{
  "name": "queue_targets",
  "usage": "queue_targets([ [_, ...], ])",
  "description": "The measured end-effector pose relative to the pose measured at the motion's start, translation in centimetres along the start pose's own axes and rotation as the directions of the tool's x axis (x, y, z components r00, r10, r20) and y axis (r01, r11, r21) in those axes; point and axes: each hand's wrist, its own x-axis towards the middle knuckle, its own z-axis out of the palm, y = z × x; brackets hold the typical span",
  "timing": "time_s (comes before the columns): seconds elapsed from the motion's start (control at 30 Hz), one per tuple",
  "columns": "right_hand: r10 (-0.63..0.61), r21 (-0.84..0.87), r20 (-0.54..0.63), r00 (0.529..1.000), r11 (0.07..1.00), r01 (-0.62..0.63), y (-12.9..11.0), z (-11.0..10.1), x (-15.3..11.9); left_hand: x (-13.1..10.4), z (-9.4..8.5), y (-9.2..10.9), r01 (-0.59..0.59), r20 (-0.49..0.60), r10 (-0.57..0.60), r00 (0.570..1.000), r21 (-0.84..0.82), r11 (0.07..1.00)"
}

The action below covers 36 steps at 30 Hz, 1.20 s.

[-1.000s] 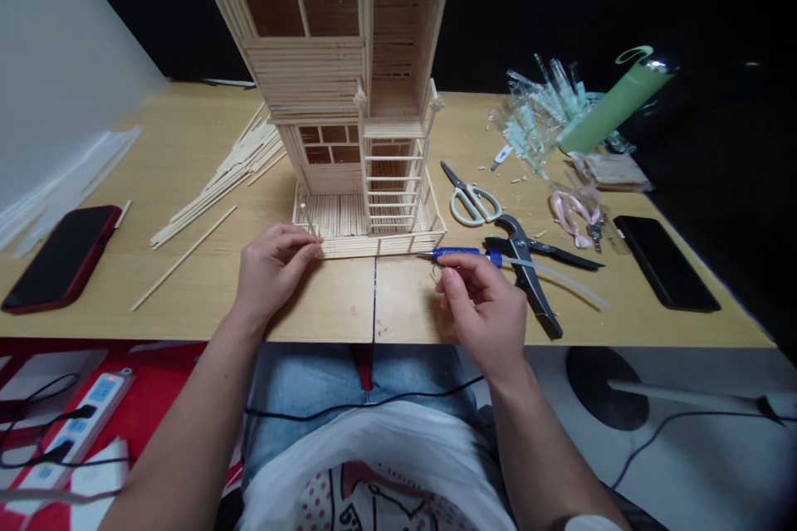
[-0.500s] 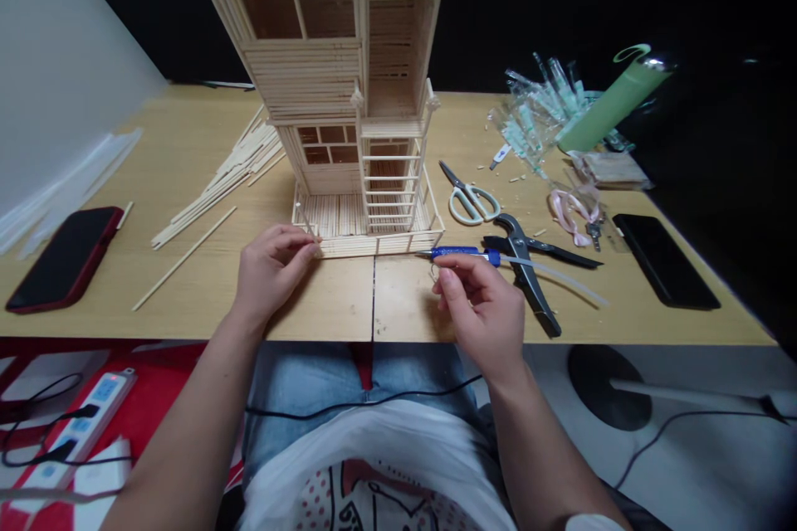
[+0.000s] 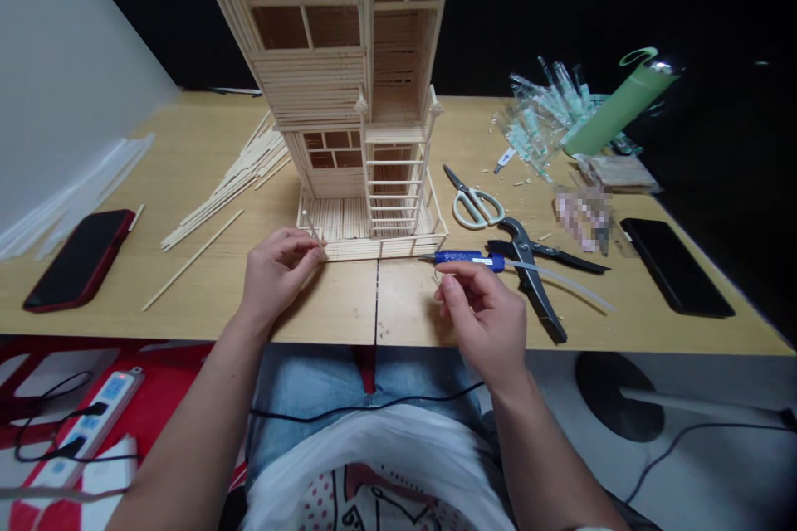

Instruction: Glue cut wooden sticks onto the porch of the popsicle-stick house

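My left hand (image 3: pixel 277 270) is closed in a pinch at the front left corner of a model house (image 3: pixel 317 91) built of thin wooden sticks; its fingertips press on the low railing (image 3: pixel 374 249). My right hand (image 3: pixel 482 311) has curled fingers, thumb and forefinger together, just in front of a blue hot glue gun (image 3: pixel 461 256). Whatever those fingers hold is too small or hidden to name. The glue gun's nozzle points left, close to the railing, and a pale glue stick (image 3: pixel 560 280) sticks out of its back. Any handle is hidden by my right hand.
Right of the house lie scissors (image 3: pixel 476 207), black-handled pliers or cutters (image 3: pixel 529 274), a phone (image 3: pixel 678 265), clear wrappers (image 3: pixel 532 129) and a green bottle (image 3: pixel 623 108). Leftward are loose sticks (image 3: pixel 217 191), a single stick (image 3: pixel 193 260) and a red-cased phone (image 3: pixel 78 259).
The whole view has shifted slightly, so everything sits a little lower and to the right. Both hands keep nearly the same pose and place beside the house.
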Motion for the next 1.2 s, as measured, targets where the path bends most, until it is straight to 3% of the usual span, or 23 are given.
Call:
queue_targets([
  [0.27,0.027,-0.012,0.010,1.000,1.000,-0.027,-0.1,0.0,0.2,0.1,0.0,-0.2,0.011,0.011,-0.011,1.000,-0.004,1.000],
  [0.7,0.047,-0.031,-0.068,0.997,0.998,-0.049,1.0,-0.8,0.1,-0.1,-0.2,-0.1,0.015,0.029,-0.014,0.999,-0.050,0.999],
  [0.97,0.019,-0.050,-0.099,0.995,0.998,-0.024,1.0,-0.9,-0.1,-0.3,-0.6,0.8,0.020,-0.079,-0.029,0.996,-0.111,0.994],
  [1.1,-0.036,-0.216,-0.188,0.981,0.976,-0.006,1.2,-2.7,0.7,-1.3,-0.9,2.4,0.145,-0.058,-0.172,0.983,-0.321,0.936],
  [1.2,-0.101,-0.440,-0.258,0.961,0.898,-0.024,1.7,-5.2,1.8,-2.0,-1.0,3.4,0.303,-0.005,-0.354,0.935,-0.506,0.807],
])
